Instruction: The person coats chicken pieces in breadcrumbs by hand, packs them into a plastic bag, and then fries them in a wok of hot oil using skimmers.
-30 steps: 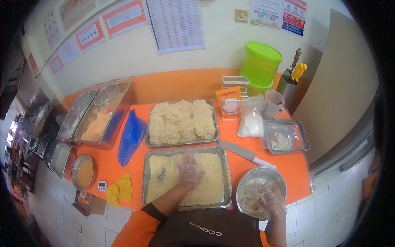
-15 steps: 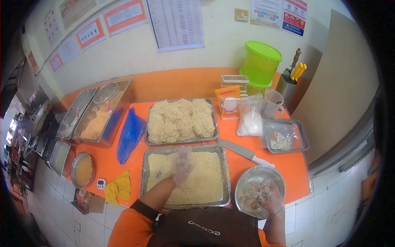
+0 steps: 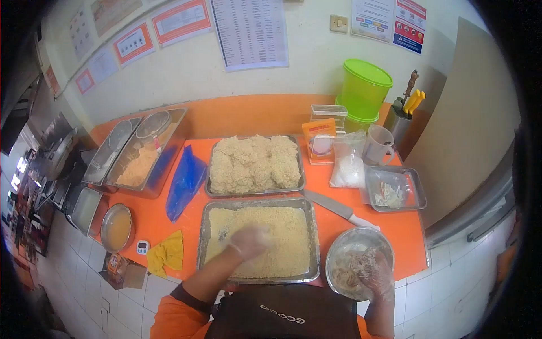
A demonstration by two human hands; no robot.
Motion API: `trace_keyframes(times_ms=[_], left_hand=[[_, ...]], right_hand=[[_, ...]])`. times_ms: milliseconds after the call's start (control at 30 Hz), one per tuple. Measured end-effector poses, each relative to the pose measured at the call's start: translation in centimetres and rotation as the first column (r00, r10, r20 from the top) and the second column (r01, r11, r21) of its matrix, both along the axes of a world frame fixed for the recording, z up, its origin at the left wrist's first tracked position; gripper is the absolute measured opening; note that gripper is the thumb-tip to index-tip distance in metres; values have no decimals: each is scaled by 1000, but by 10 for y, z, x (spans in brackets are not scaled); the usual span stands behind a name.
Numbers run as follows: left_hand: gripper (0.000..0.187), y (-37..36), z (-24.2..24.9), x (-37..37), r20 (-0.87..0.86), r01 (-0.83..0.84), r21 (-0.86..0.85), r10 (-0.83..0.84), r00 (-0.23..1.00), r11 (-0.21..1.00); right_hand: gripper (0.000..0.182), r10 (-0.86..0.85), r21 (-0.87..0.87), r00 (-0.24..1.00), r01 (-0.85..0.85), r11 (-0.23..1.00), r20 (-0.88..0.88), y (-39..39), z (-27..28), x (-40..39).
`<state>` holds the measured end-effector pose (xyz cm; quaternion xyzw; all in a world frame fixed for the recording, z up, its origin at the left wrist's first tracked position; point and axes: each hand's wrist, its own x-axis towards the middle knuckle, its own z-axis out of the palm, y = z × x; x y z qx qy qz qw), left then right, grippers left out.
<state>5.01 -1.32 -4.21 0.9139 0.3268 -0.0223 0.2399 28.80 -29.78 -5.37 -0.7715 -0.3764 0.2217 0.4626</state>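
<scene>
My left hand (image 3: 251,242), in a clear glove, is over the crumb-filled tray (image 3: 314,248), near its middle; its fingers are blurred. My right hand (image 3: 377,272), gloved and coated with wet batter, is inside the metal bowl (image 3: 333,243) at the table's right front. Its fingers are bent around a batter-covered piece (image 3: 361,263). Behind the crumb tray stands another tray, heaped with coated pieces (image 3: 254,164). A large knife (image 3: 333,204) with a white handle lies between the crumb tray and the small tray.
At the left are deep metal pans (image 3: 148,164), a blue bag (image 3: 185,183), a bowl of yellowish liquid (image 3: 117,229), a timer (image 3: 143,247) and a yellow cloth (image 3: 166,254). Back right holds a green container (image 3: 366,90), a jug (image 3: 377,145), a bag of white powder (image 3: 347,169) and a small tray (image 3: 419,189).
My left hand has dropped lower over the crumbs, its fingers no longer pointing up and away. My right hand stays in the bowl. The whole view has shifted slightly.
</scene>
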Motion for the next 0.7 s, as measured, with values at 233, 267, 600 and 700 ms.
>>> trace_keyframes(times_ms=[233, 267, 600, 700], left_hand=[[49, 54, -6, -24, 252, -273, -260, 338, 907, 926], [51, 55, -9, -27, 280, -318, -247, 381, 881, 915], [38, 21, -146, -93, 306, -60, -101, 88, 948, 993], [58, 49, -140, -77, 412, -36, -129, 87, 907, 991]], right_hand=[[39, 142, -60, 954, -131, 990, 264, -8, -7, 7], [38, 145, -60, 947, -134, 989, 286, -10, -12, 9], [32, 153, -70, 864, -137, 988, 480, 2, -20, 8], [32, 149, -57, 920, -138, 989, 362, 7, -8, 1]])
